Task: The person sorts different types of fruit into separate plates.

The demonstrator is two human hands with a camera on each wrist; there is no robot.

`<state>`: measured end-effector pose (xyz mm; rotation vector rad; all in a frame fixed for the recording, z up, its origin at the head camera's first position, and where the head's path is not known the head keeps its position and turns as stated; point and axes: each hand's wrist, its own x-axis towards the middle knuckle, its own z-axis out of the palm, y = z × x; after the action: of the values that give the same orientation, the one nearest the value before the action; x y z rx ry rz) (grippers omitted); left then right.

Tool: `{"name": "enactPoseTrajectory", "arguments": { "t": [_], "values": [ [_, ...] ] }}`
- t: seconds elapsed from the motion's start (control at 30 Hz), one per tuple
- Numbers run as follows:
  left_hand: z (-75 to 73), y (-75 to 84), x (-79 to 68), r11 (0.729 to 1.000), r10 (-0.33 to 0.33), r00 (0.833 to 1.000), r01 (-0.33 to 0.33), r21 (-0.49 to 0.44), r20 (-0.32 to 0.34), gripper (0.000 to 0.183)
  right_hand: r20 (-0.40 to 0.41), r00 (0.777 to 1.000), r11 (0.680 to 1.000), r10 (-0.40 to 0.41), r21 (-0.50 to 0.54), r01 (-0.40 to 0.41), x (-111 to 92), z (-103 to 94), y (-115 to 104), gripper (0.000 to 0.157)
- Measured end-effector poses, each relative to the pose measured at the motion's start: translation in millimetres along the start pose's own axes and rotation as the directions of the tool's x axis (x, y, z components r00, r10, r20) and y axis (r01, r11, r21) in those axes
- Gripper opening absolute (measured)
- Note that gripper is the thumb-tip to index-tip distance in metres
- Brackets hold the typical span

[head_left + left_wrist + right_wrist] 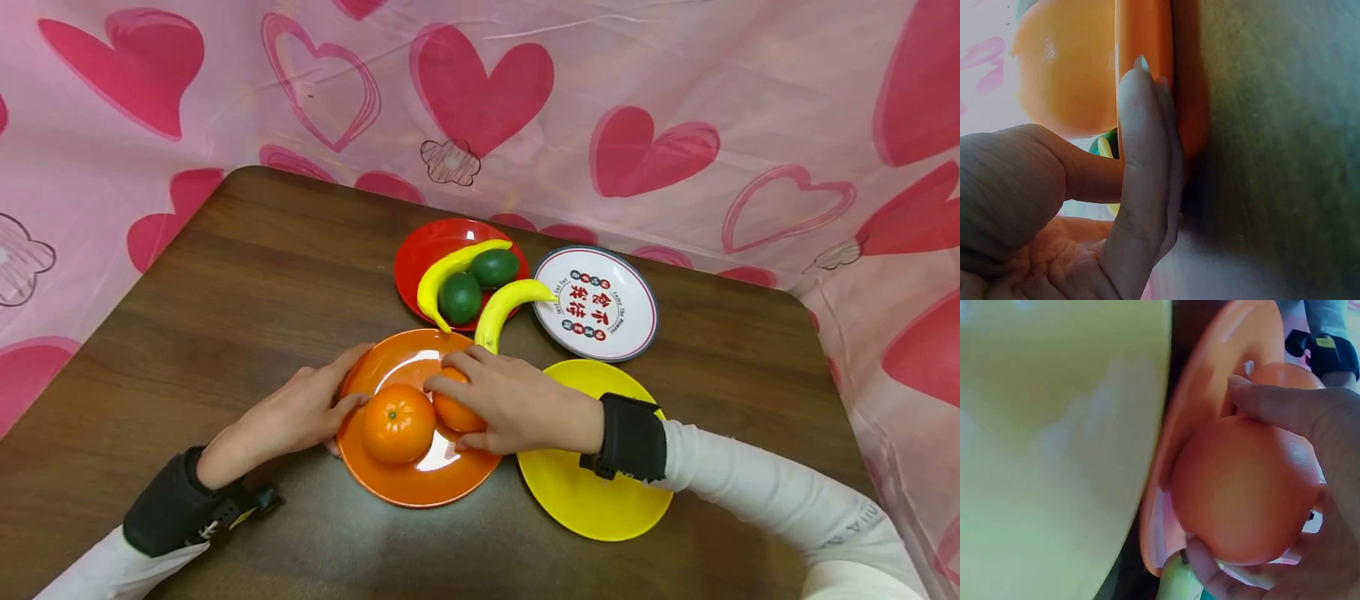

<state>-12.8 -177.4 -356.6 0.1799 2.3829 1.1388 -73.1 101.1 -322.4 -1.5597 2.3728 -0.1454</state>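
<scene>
My right hand (517,402) holds an orange (1244,487), thumb on one side and fingers curled on the other, over the orange plate (405,487). A second orange (397,423) sits on that plate, left of the held one. At the plate's left rim, my left hand (300,414) grips the edge. Its thumb is over the rim and its fingers lie along the outer side, as the left wrist view shows. Just beyond my right fingers, a banana (506,306) leans across from the orange plate's far edge toward the white plate.
Behind, a red plate (412,250) bears another banana (432,283) and two dark green oval fruits (460,298). A white plate with red lettering (626,308) stands at the back right. The yellow plate (600,500) lies under my right wrist. A heart-patterned cloth (525,192) rises behind the wooden table (262,275).
</scene>
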Motion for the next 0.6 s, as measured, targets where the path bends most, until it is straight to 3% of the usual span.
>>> {"name": "enactPoseTrajectory", "arguments": {
  "t": [0.37, 0.5, 0.6],
  "values": [
    [0.9, 0.1, 1.6, 1.000, -0.001, 1.000, 0.001, 0.029, -0.004, 0.076, -0.147, 0.989, 1.000, 0.003, -0.002, -0.003, -19.0, -2.3, -2.7, 0.069],
    [2.3, -0.7, 1.9, 1.000, -0.023, 1.000, 0.023, 0.019, 0.007, 0.077, -0.204, 0.977, 0.997, 0.062, 0.056, -0.052, -36.1, -5.9, -2.1, 0.066],
    [1.8, -1.2, 2.1, 0.999, -0.028, 1.000, 0.028, 0.018, 0.011, 0.077, -0.264, 0.954, 0.986, 0.139, 0.125, -0.109, -55.8, -7.6, -1.9, 0.065]
  ]
}}
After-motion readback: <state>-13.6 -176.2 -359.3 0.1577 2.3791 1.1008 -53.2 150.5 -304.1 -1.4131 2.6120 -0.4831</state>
